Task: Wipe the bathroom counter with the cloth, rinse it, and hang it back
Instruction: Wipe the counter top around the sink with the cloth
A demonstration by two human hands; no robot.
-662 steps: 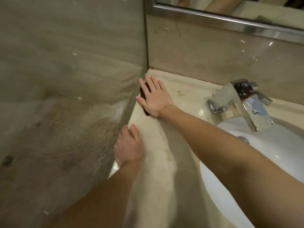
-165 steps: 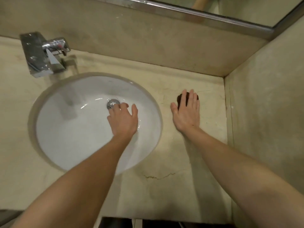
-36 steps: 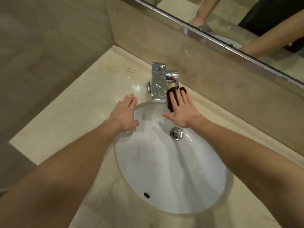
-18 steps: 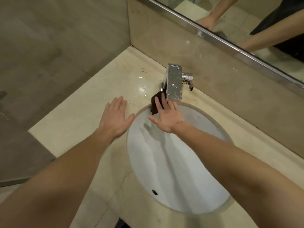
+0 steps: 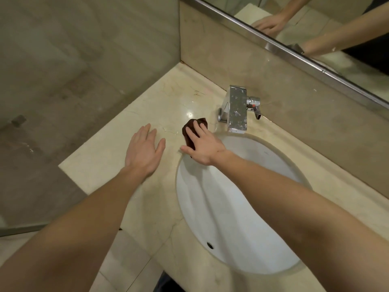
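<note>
A small dark brown cloth [image 5: 190, 127] lies on the cream marble counter [image 5: 105, 161], just left of the chrome faucet [image 5: 236, 109]. My right hand [image 5: 202, 144] presses flat on the cloth with fingers spread, covering most of it at the upper left rim of the white sink [image 5: 242, 207]. Beside it, my left hand [image 5: 144, 150] rests palm down on the bare counter, holding nothing.
A glass panel [image 5: 73, 81] stands along the counter's left side and meets the back wall at the corner. A mirror [image 5: 326, 28] with a metal frame runs along the back above a stone splashback. The counter's front edge is near the bottom left.
My right hand has slid the cloth from the right of the faucet, past its front, onto the counter left of it. My left hand stayed flat on the counter.
</note>
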